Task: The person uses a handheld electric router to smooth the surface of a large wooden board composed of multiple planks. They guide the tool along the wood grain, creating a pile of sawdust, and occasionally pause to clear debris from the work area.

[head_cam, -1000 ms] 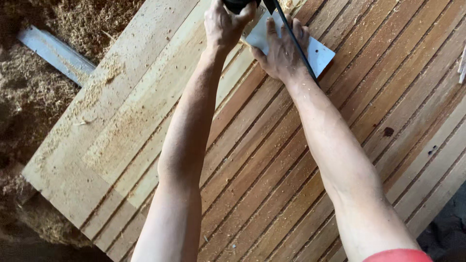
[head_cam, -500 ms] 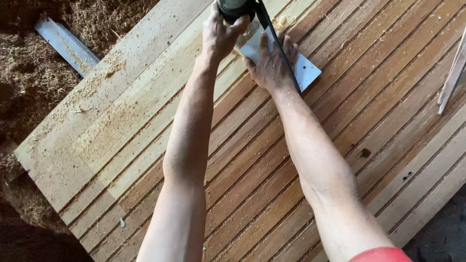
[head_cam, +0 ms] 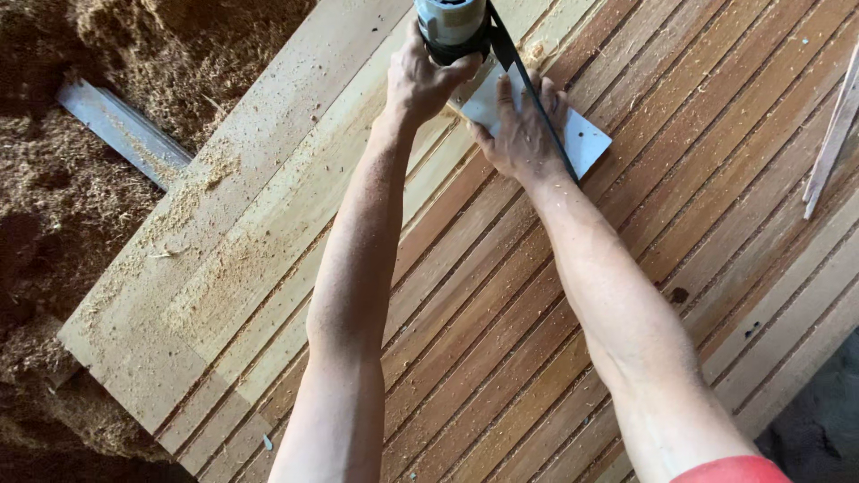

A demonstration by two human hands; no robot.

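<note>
Grooved wood panel: left hand fingers wrapped round router; right hand fingers spread flat on base plate.

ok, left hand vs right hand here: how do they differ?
The left hand wraps around the grey-green power tool; the right hand lies flat, fingers spread, on the pale base plate. The left hand sits farther up the grooved wooden panel than the right. Both arms are bare and stretched out.
</note>
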